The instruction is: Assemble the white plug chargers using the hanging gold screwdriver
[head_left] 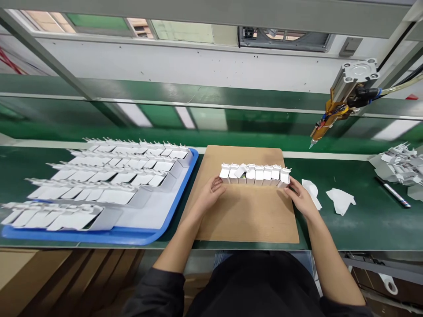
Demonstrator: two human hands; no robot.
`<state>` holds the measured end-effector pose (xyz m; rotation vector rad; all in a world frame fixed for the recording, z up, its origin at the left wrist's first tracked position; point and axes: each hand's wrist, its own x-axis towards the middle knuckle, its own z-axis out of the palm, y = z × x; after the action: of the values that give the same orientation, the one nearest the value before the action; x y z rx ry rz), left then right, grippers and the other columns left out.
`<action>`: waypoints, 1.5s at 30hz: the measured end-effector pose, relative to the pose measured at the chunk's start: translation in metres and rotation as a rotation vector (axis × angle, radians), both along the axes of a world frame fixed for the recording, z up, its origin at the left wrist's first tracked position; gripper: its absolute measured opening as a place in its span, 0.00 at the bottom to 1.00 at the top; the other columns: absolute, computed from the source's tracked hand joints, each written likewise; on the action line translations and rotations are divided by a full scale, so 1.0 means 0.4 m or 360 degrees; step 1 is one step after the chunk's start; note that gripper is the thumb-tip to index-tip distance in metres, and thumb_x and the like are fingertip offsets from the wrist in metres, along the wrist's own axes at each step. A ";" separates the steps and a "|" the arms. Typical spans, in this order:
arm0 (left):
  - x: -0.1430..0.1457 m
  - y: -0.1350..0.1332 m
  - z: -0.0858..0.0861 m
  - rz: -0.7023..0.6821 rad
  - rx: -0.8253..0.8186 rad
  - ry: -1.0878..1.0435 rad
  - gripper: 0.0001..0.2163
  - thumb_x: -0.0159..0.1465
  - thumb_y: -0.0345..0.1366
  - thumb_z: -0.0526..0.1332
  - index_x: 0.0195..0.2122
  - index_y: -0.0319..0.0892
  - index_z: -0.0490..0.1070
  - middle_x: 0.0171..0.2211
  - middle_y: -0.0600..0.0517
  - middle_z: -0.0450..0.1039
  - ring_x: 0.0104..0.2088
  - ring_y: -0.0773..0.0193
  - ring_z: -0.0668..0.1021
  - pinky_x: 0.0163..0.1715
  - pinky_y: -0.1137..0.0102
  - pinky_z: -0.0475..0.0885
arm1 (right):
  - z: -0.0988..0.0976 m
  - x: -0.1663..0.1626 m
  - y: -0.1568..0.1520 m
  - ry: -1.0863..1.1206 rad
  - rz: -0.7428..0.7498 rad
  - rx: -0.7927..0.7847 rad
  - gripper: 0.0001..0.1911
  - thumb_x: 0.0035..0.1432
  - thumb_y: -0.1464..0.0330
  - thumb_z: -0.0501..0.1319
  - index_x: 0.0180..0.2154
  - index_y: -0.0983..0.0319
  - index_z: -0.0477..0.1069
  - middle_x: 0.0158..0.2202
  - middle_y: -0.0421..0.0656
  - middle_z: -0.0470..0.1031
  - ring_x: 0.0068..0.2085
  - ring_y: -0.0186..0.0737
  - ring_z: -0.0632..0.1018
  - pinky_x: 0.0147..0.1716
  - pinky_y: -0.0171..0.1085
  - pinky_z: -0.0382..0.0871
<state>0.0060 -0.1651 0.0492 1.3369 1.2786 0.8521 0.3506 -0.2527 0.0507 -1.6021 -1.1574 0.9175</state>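
A row of several small white cardboard boxes [259, 179] stands side by side on a brown cardboard sheet [244, 215]. Their top flaps are up, and on one box left of the middle a flap sits askew with something dark showing inside. My left hand [211, 193] grips the left end of the row with its fingertips. At the right end, my right hand [301, 199] presses its thumb and fingers against the last box. The row is squeezed between both hands.
On the left, a blue tray [168, 215] holds several rows of similar white boxes [112, 176]. Paper scraps [341, 200], a marker pen [396, 195] and a pile of folded white pieces [401, 163] lie to the right. A dispensing nozzle [319, 130] hangs above the back right.
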 end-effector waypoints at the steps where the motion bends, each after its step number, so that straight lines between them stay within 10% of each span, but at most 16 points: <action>1: 0.003 0.002 0.005 0.0011 0.0015 0.0011 0.33 0.60 0.44 0.68 0.65 0.40 0.63 0.66 0.35 0.68 0.65 0.45 0.74 0.67 0.49 0.68 | 0.006 0.009 0.004 0.0001 -0.0031 0.0006 0.40 0.54 0.50 0.66 0.66 0.55 0.65 0.69 0.51 0.67 0.68 0.56 0.71 0.68 0.58 0.63; 9: 0.042 0.036 0.069 -0.0124 0.0093 0.0354 0.45 0.58 0.53 0.72 0.71 0.42 0.57 0.65 0.36 0.68 0.58 0.43 0.78 0.60 0.51 0.73 | 0.225 0.116 0.150 -0.0294 -0.0464 0.0782 0.44 0.56 0.55 0.71 0.69 0.49 0.55 0.77 0.46 0.50 0.77 0.54 0.51 0.74 0.62 0.46; 12: 0.047 0.031 0.062 -0.0050 0.0132 0.0440 0.42 0.58 0.54 0.71 0.69 0.41 0.60 0.62 0.37 0.71 0.54 0.43 0.80 0.56 0.52 0.75 | 0.281 0.116 0.227 -0.0314 -0.0292 0.0955 0.40 0.54 0.54 0.71 0.64 0.53 0.60 0.72 0.51 0.61 0.72 0.57 0.63 0.72 0.60 0.52; 18: 0.061 0.014 0.041 -0.0062 0.0266 0.0363 0.32 0.58 0.49 0.72 0.60 0.40 0.66 0.54 0.41 0.78 0.50 0.50 0.82 0.49 0.62 0.77 | 0.291 0.024 0.257 -0.0425 -0.0366 0.1179 0.30 0.53 0.50 0.72 0.50 0.55 0.63 0.41 0.43 0.78 0.43 0.49 0.82 0.52 0.53 0.75; 29: 0.084 0.019 0.022 -0.0241 0.0361 0.0241 0.28 0.61 0.51 0.67 0.58 0.39 0.68 0.48 0.44 0.80 0.42 0.54 0.83 0.42 0.63 0.77 | 0.362 -0.211 0.120 0.0085 0.0185 0.1591 0.21 0.54 0.61 0.75 0.47 0.51 0.70 0.33 0.35 0.75 0.28 0.35 0.76 0.24 0.35 0.71; 39: 0.079 0.033 0.018 -0.0223 0.0507 0.0176 0.27 0.61 0.50 0.67 0.58 0.41 0.71 0.55 0.43 0.78 0.55 0.48 0.80 0.56 0.57 0.75 | 0.377 -0.280 0.090 0.0198 0.0383 0.1464 0.22 0.56 0.54 0.74 0.47 0.51 0.71 0.33 0.36 0.74 0.26 0.35 0.74 0.20 0.36 0.67; 45: 0.079 0.021 0.028 -0.0323 0.0521 0.0133 0.30 0.59 0.47 0.70 0.60 0.39 0.69 0.57 0.39 0.75 0.55 0.47 0.79 0.44 0.63 0.79 | 0.375 -0.221 0.124 0.0181 0.0403 0.1384 0.24 0.54 0.52 0.74 0.45 0.53 0.69 0.33 0.37 0.75 0.28 0.35 0.74 0.25 0.37 0.70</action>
<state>0.0375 -0.1565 0.0604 1.7456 1.0732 0.8956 0.2621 -0.2029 0.2008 -0.7050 -1.4282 0.5176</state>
